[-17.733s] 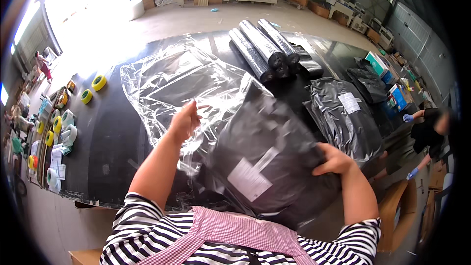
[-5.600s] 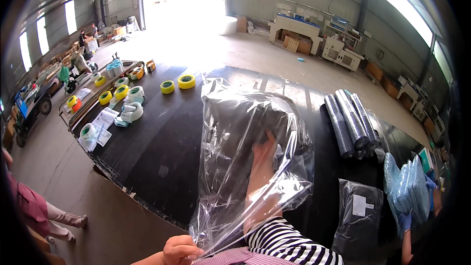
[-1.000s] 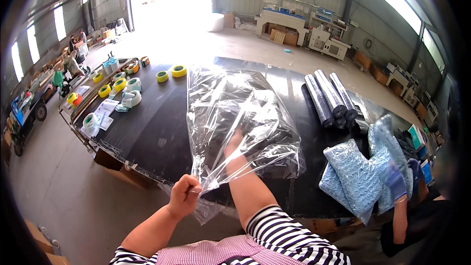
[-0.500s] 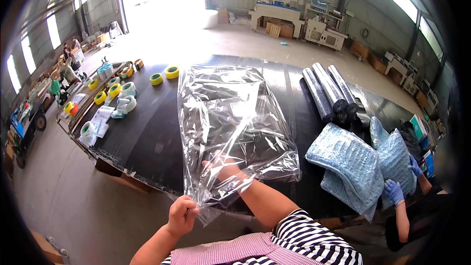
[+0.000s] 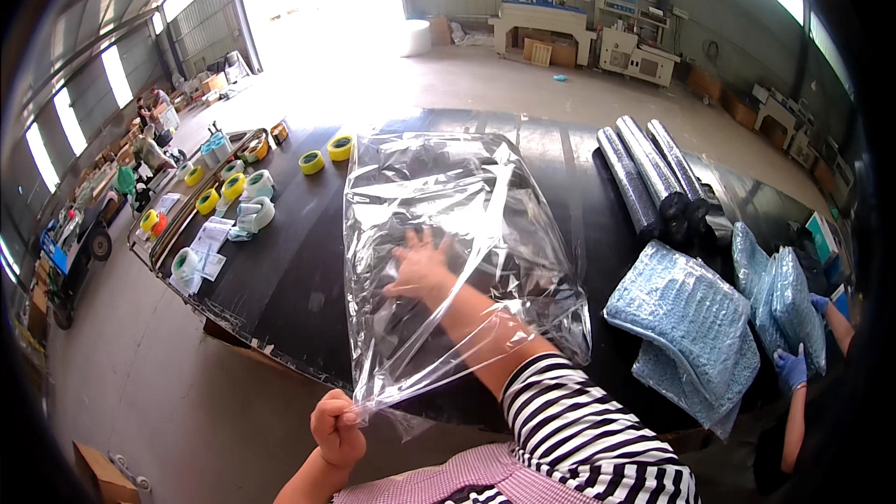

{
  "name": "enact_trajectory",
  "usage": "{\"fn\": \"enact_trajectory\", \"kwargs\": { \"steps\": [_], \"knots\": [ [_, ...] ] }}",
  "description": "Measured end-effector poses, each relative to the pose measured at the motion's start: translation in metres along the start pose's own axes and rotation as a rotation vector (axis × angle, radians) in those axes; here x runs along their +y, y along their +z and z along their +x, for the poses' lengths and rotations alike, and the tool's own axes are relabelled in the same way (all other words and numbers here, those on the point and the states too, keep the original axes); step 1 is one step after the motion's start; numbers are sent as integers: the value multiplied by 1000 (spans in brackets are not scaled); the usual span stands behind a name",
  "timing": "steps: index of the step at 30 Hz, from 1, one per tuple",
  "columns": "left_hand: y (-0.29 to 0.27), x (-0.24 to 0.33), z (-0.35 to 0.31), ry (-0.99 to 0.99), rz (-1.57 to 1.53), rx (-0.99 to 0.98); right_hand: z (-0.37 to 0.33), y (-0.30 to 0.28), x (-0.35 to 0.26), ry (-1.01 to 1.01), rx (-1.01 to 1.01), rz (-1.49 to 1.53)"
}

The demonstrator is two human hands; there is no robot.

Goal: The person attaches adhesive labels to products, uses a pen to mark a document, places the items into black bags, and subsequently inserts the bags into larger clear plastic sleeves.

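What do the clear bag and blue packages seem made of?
Clear bag: glossy thin film, likely plastic, since the right hand shows through and creases glint. Blue packages: shiny wrap, probably plastic, judging by wrinkles and highlights; exact material unclear.

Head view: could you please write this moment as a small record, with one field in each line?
Left hand: closed on the near edge of a clear plastic bag
Right hand: inside the bag, fingers spread, seen through the film
Bag position: lying on the black table
Table, left: yellow tape rolls, papers
Table, right: dark shiny rolls, blue packages
Co-worker: a blue-gloved hand at the packages
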State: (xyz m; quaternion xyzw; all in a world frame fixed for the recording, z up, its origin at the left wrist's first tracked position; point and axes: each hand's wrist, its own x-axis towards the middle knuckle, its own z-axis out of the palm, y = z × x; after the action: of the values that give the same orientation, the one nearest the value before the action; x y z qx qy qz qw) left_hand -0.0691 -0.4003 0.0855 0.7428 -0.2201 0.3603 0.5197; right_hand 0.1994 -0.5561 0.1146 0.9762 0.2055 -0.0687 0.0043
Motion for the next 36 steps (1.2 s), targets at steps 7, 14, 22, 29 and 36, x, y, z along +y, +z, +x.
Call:
{"fn": "enact_trajectory", "kwargs": {
  "steps": [7, 14, 22, 29, 36],
  "knots": [
    [9, 12, 9, 32, 95, -156, -8, 65, 114, -17, 255, 450],
    [19, 18, 16, -100, 22, -354, -12, 46, 128, 50, 221, 378],
    [12, 3, -8, -4, 451, -303, -123, 86, 99, 54, 526, 143],
    [19, -16, -48, -424, 465, -278, -271, 145, 221, 455, 425, -14],
    [12, -59, -25, -1082, -313, 144, -309, 142, 225, 310, -39, -60]
  ]
}}
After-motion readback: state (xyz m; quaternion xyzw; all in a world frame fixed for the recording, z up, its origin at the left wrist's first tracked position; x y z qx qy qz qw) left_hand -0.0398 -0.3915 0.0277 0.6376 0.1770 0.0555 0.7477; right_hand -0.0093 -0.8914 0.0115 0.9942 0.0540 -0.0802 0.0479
